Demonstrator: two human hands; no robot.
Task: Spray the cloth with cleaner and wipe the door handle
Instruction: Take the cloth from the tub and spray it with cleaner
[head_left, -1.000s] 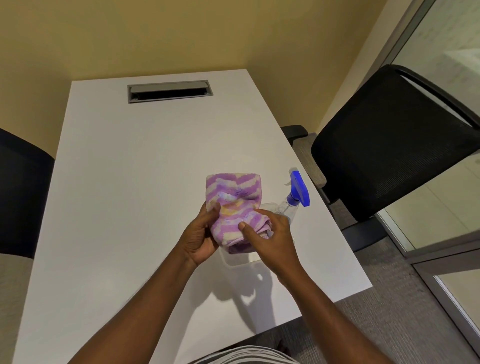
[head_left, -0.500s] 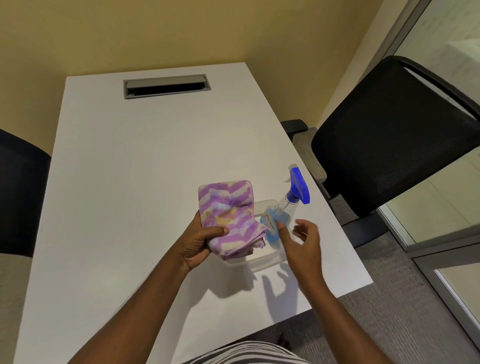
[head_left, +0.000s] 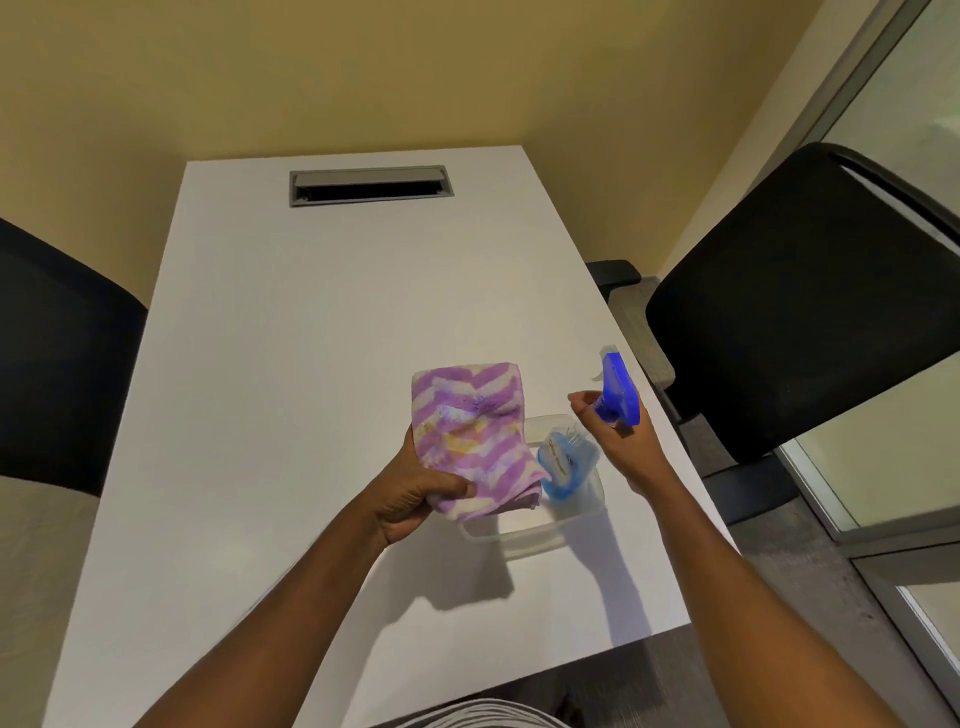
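My left hand (head_left: 410, 493) holds a folded purple-and-white zigzag cloth (head_left: 470, 439) upright above the white table (head_left: 291, 395). To its right, my right hand (head_left: 623, 441) wraps around the neck of a clear spray bottle (head_left: 566, 462) with blue liquid and a blue trigger head (head_left: 618, 389). The bottle stands in a clear plastic tub (head_left: 524, 540) and leans left toward the cloth. The bottle's lower part is partly hidden behind the cloth. No door handle is in view.
A grey cable hatch (head_left: 369, 186) is set into the table's far end. One black mesh chair (head_left: 800, 312) stands close on the right, another chair (head_left: 57, 358) on the left. A glass partition (head_left: 914, 130) runs along the far right.
My right hand left the cloth, moved right and closed around the spray bottle's neck. My left hand now holds the cloth alone, slightly further left.
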